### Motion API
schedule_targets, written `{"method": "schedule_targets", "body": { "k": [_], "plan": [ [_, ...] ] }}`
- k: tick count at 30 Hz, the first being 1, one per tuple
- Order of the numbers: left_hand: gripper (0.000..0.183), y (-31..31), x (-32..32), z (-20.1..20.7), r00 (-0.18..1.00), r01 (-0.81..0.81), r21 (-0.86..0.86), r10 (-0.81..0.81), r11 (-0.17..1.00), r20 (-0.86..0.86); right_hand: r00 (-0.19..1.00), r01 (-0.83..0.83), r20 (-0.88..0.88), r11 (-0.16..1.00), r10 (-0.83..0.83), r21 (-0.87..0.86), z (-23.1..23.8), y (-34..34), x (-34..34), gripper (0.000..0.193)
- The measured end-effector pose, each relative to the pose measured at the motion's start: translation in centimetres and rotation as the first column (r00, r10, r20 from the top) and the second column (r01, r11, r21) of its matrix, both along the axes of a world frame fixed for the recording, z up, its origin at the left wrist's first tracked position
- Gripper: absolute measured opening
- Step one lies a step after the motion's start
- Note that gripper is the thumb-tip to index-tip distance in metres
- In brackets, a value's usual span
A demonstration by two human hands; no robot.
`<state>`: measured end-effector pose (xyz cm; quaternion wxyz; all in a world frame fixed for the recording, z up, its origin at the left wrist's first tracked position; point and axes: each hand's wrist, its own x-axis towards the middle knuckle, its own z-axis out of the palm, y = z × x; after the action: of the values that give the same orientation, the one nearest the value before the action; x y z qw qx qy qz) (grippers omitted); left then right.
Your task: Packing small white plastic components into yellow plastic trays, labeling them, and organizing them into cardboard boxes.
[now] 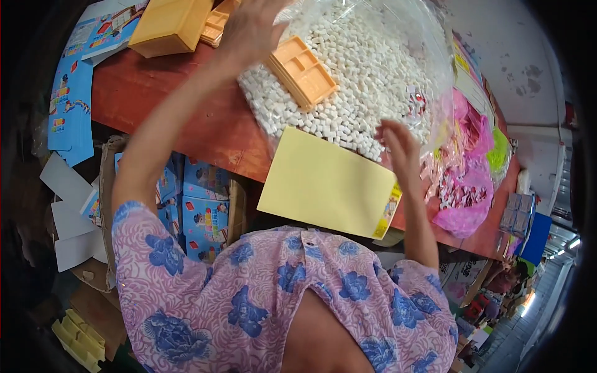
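My left hand (254,30) reaches to the far side of the table, its fingers stretched and partly cut off by the picture's top edge. Just right of it, a stack of orange compartment trays (303,71) lies tilted on a heap of small white blocks (364,56) in a clear plastic bag. Over the near right part of that heap hovers my right hand (401,146), fingers loosely bent and apart, with nothing visible in them. Between my body and the heap lies a pale yellow flat board (326,183), printed along its right edge.
An orange box (171,28) and another orange tray (214,25) stand at the far left of the red table (158,93). Blue printed cartons (205,217) fill a cardboard box below. Pink plastic bags (469,193) with small packets lie at the right, beside the wall.
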<state>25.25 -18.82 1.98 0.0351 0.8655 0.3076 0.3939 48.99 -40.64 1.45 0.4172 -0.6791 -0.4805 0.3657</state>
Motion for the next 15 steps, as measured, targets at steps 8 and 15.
{"method": "schedule_targets", "body": {
  "k": [8,15],
  "plan": [
    [0.054,-18.6,-2.0,-7.6,0.984,-0.178,-0.326,0.161,0.929,-0.078,0.773,-0.196,0.625,0.978,0.106,0.077,-5.3,-10.1,-6.2,0.044],
    [0.061,-20.6,-0.6,-11.9,0.860,-0.387,-0.191,0.279,0.902,-0.427,0.729,-0.226,0.672,0.972,0.131,0.056,-8.5,-11.5,-5.2,0.050]
  ]
}}
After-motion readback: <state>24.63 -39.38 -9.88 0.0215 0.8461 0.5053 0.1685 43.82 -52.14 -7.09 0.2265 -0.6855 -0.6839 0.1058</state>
